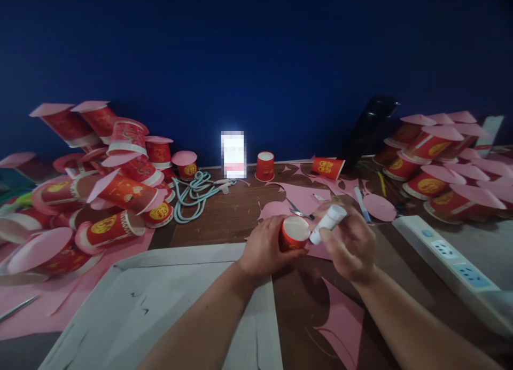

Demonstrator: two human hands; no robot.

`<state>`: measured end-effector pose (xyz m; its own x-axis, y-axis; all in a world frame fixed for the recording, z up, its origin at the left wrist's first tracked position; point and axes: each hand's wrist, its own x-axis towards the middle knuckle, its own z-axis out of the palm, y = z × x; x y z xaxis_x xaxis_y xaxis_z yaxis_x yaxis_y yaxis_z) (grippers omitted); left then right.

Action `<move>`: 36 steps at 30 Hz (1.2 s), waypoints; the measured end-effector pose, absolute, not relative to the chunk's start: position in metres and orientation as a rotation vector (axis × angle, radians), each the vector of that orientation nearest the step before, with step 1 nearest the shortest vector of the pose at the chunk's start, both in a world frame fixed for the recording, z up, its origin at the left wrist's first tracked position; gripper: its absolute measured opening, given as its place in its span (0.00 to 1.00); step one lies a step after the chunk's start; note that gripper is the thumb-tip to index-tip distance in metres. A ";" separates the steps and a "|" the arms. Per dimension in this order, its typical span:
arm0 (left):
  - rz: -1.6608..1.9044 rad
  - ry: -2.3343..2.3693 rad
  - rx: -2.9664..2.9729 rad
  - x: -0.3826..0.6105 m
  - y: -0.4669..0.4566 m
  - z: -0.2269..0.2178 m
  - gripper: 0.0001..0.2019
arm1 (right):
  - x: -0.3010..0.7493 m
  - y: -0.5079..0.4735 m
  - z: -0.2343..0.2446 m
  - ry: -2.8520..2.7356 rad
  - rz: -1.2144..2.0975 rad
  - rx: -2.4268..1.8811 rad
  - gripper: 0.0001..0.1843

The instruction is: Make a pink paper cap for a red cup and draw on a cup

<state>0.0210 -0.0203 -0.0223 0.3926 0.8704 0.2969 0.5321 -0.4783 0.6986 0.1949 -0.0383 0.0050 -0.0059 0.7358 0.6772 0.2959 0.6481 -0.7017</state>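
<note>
My left hand is wrapped round a red paper cup, its pale open end facing up toward me. In my right hand is a white glue stick, tilted, with its lower end at the cup's right rim. Whether the stick touches the rim I cannot tell. Just beyond the cup, scissors lie on pink paper. A pink paper disc lies left of them, and another pink disc is to the right beside a white pen-like stick.
Red cups with pink discs pile up at left and right. A single red cup stands by a lit phone. A coiled cable, a white board, a power strip and pink scraps surround my hands.
</note>
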 end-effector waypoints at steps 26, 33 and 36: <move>0.909 1.314 2.108 0.021 -0.039 -0.017 0.30 | 0.200 -0.030 -0.002 -1.488 0.161 -0.991 0.11; 0.852 1.321 2.097 0.020 -0.037 -0.016 0.29 | 0.194 -0.032 -0.003 -1.624 0.186 -0.980 0.09; 0.855 1.311 2.090 0.020 -0.037 -0.014 0.30 | 0.193 -0.032 -0.003 -1.644 0.181 -0.990 0.09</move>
<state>0.0196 -0.0368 -0.0144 0.3311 0.9141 0.2340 0.5829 -0.3932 0.7111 0.1932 -0.0318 -0.0029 0.0068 0.6790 0.7341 0.5033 0.6320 -0.5893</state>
